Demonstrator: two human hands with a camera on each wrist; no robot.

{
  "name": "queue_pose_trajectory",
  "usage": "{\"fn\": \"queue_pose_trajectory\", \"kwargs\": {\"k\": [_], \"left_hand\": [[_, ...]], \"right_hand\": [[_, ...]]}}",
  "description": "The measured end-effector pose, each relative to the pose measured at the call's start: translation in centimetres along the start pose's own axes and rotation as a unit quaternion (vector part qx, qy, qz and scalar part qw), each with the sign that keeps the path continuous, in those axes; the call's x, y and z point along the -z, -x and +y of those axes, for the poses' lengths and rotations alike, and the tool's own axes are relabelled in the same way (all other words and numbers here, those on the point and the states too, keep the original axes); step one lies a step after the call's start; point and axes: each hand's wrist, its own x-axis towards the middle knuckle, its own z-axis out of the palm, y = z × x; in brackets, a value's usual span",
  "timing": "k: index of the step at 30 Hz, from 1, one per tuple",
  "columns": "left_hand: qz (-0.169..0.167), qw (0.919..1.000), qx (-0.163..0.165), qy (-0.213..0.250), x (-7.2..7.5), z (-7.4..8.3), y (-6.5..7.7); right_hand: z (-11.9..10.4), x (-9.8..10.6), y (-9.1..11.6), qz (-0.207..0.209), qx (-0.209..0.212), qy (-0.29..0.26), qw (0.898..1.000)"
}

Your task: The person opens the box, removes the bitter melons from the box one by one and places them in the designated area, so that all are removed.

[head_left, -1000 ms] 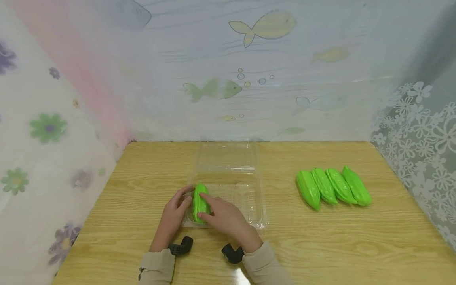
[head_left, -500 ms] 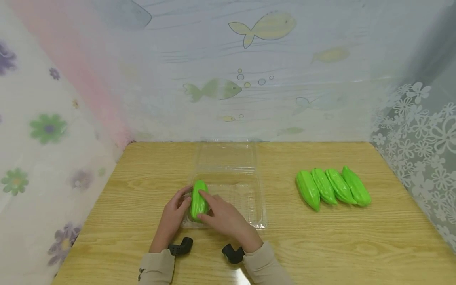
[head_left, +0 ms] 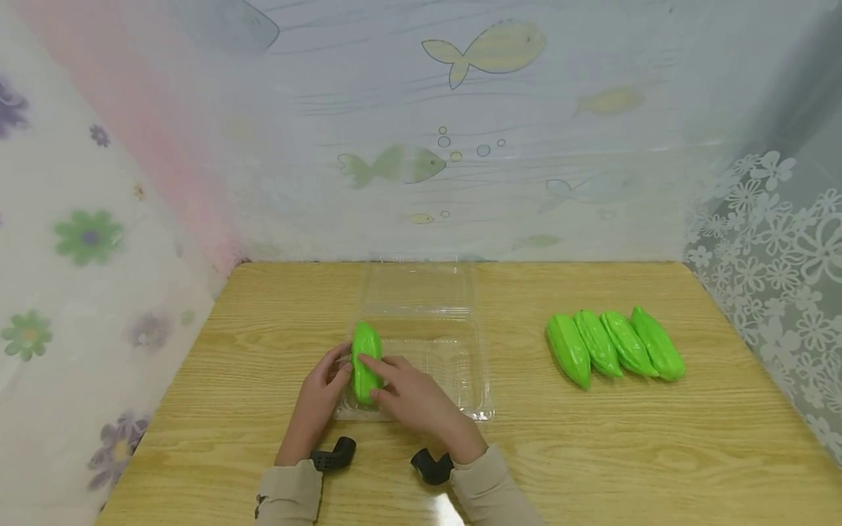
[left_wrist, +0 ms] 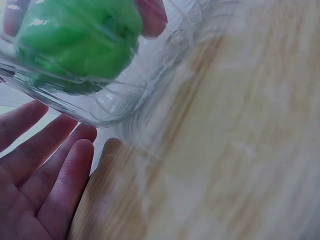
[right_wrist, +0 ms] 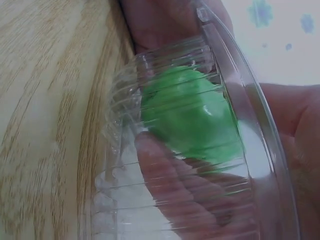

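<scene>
In the head view, a shiny green, ridged, elongated vegetable (head_left: 365,343) with tapered ends sits at the left side of a clear plastic clamshell box (head_left: 483,365). My right hand (head_left: 421,398) holds it from the right, index finger across its top and thumb near its front end. The right wrist view shows the right fingers (right_wrist: 175,185) through the clear wall, beside the green vegetable (right_wrist: 190,112). Outside the box's left wall rests my left hand (head_left: 321,387). In the left wrist view its fingers (left_wrist: 70,170) lie extended against the clear wall.
Several similar green vegetables (head_left: 615,347) lie side by side on the wooden table (head_left: 592,453) at the right. The box's lid (head_left: 419,285) is folded back towards the rear wall. Black wrist-worn pieces (head_left: 335,454) sit beneath both wrists.
The green vegetable has shifted towards the back of the box and slightly left under the right hand. Its far end stands further from me. The left hand stays in place.
</scene>
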Motion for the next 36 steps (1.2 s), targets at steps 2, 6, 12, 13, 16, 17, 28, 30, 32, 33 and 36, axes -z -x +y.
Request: {"fn": "queue_pose_trajectory", "kwargs": {"k": [2, 6, 12, 13, 16, 17, 28, 30, 32, 33, 36], "left_hand": [[0.002, 1.0, 0.0, -0.003, -0.03, -0.07, -0.02], [0.005, 1.0, 0.004, -0.003, -0.01, 0.08, 0.04], [0.005, 0.9999, -0.016, -0.003, 0.1, 0.45, -0.03], [0.003, 0.9998, -0.019, -0.002, 0.12, 0.48, -0.07], [0.003, 0.9998, -0.021, 0.002, 0.15, 0.53, -0.13], [0.003, 0.9998, -0.022, 0.001, 0.16, 0.52, -0.14], [0.008, 0.9998, -0.02, -0.001, 0.1, 0.31, -0.14], [0.009, 0.9998, -0.019, -0.002, 0.07, 0.3, -0.11], [0.009, 0.9998, -0.019, -0.001, 0.04, 0.29, -0.09], [0.009, 0.9998, -0.019, -0.001, 0.02, 0.29, -0.09], [0.006, 0.9997, -0.022, 0.004, -0.04, 0.23, -0.1]], "right_hand": [[0.02, 0.03, -0.01, -0.001, 0.003, -0.004, 1.0], [-0.01, 0.08, 0.01, -0.005, -0.006, -0.034, 0.999], [0.02, 0.42, -0.06, -0.009, -0.021, -0.099, 0.995], [0.08, 0.46, -0.09, -0.01, -0.019, -0.105, 0.994], [0.24, 0.53, -0.16, -0.013, -0.007, -0.122, 0.992], [0.29, 0.52, -0.18, -0.013, -0.004, -0.126, 0.992], [0.02, 0.27, -0.16, 0.014, -0.029, -0.113, 0.993], [-0.05, 0.21, -0.19, 0.022, -0.045, -0.11, 0.993], [-0.05, 0.21, -0.22, 0.032, -0.057, -0.105, 0.992], [-0.04, 0.23, -0.24, 0.037, -0.062, -0.105, 0.992], [0.05, 0.36, -0.22, 0.053, -0.072, -0.106, 0.99]]}}
